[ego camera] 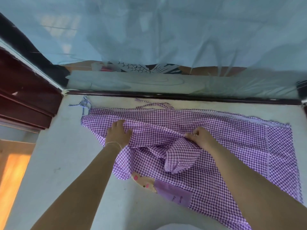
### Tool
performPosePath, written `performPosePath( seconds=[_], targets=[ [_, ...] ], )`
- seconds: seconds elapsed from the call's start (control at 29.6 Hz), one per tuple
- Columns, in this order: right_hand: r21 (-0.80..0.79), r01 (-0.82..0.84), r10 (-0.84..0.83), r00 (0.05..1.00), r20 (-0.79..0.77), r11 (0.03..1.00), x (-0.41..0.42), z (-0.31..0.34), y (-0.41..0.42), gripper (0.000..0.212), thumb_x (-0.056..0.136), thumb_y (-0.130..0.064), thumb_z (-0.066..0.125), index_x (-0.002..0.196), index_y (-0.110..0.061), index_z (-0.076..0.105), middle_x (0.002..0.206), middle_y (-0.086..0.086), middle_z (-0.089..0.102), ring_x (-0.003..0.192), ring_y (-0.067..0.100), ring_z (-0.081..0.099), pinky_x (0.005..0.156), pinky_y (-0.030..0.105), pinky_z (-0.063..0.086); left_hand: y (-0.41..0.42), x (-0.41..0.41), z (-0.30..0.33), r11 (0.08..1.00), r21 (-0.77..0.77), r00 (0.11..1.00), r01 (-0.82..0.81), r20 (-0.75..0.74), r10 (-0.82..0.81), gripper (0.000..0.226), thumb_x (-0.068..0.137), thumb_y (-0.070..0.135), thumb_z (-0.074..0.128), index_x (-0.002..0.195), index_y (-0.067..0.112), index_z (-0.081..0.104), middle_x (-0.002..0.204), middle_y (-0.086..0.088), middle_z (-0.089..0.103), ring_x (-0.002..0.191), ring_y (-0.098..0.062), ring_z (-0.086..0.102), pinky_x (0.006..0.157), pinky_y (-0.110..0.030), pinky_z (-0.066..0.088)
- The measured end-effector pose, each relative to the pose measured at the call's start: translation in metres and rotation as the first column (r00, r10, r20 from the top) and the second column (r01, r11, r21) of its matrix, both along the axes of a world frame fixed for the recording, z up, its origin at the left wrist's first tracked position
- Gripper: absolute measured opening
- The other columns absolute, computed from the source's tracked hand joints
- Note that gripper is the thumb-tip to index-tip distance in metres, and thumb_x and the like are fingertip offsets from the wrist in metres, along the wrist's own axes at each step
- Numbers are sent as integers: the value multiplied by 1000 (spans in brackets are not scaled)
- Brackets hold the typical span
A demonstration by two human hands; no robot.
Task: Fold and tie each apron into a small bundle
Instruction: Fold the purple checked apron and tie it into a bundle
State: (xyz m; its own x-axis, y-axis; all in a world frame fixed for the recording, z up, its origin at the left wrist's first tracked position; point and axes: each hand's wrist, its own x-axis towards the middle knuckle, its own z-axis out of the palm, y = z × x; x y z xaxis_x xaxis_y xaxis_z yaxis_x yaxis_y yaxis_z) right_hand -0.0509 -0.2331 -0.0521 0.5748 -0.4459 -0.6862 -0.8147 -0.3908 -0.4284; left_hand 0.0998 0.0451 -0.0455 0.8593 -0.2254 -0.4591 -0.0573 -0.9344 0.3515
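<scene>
Left hand (118,131) lies palm down on the apron (224,146), fingers fairly straight and spread, pressing the cloth near its left end. A thin thread bracelet (114,144) circles that wrist. Right hand (201,136) pinches a raised fold of the cloth near the middle, fingers curled onto the ridge; a loose flap bulges just below it.

Apron: purple-and-white gingham, spread on the pale grey counter (66,171). Long axis runs left to right, the far edge roughly parallel to the dark rail (182,95) at the back of the counter. The wide skirt end fans out to the right and toward the near edge; the narrow end points left. Tie strings (83,104) trail off the far-left corner, knotted loosely; a neck loop (156,105) lies at the far edge, near the rail.

Near edge: a plain purple patch (174,191) sewn to the cloth, bearing small writing, too small to read. Beside it, touching, a tan cartoon patch (144,181) with pink spots.

Translucent bluish plastic sheet (166,34) hangs behind the rail.
</scene>
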Motion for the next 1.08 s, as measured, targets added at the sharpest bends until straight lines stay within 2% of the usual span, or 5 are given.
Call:
performPosePath(
  seconds=[0.14, 0.24, 0.47, 0.71, 1.08],
  targets=[
    [219, -134, 166, 977, -136, 967, 6, -4, -24, 60, 80, -58, 65, 124, -18, 54, 115, -6, 51, 110, 20, 53, 91, 28, 36, -6, 17, -27, 921, 222, 939, 319, 60, -339, 66, 97, 53, 33, 152, 20, 14, 160, -4, 13, 146, -29, 10, 118, -48, 9],
    [270, -255, 316, 924, -217, 929, 16, -3, -37, 54, 77, -60, 67, 117, -23, 62, 116, -4, 60, 102, 16, 57, 96, 35, 43, -14, 30, -28, 830, 346, 883, 437, 12, -470, 51, 100, 47, 29, 145, 23, 30, 147, -4, 41, 139, -26, 30, 116, -52, 6],
    [-520, -234, 285, 958, 20, 822, 42, -3, -44, 31, 93, -44, 55, 111, -19, 57, 103, 1, 68, 95, 23, 63, 86, 37, 43, -16, 40, -35, 843, 451, 904, 293, 156, -397, 31, 97, 43, 41, 112, 26, 62, 110, 2, 66, 107, -22, 58, 103, -42, 33],
    [-734, 68, 260, 910, 323, 676, 7, -18, -28, 46, 93, -40, 55, 128, -11, 47, 129, 16, 51, 122, 35, 47, 101, 50, 41, 2, -7, -37, 985, 170, 913, 32, 396, -98, 54, 85, 32, 64, 133, 17, 44, 146, -13, 35, 136, -36, 29, 114, -57, 16],
    [-535, -452, 664, 680, 311, 714, -108, -46, 121, 58, 83, -67, 48, 116, -19, 52, 111, 2, 60, 100, 21, 59, 83, 36, 54, 24, -109, -38, 791, -198, 810, -579, -24, 586, 102, 75, 48, 73, 150, 16, 11, 153, -12, 19, 140, -36, 19, 113, -56, 23]
  ],
)
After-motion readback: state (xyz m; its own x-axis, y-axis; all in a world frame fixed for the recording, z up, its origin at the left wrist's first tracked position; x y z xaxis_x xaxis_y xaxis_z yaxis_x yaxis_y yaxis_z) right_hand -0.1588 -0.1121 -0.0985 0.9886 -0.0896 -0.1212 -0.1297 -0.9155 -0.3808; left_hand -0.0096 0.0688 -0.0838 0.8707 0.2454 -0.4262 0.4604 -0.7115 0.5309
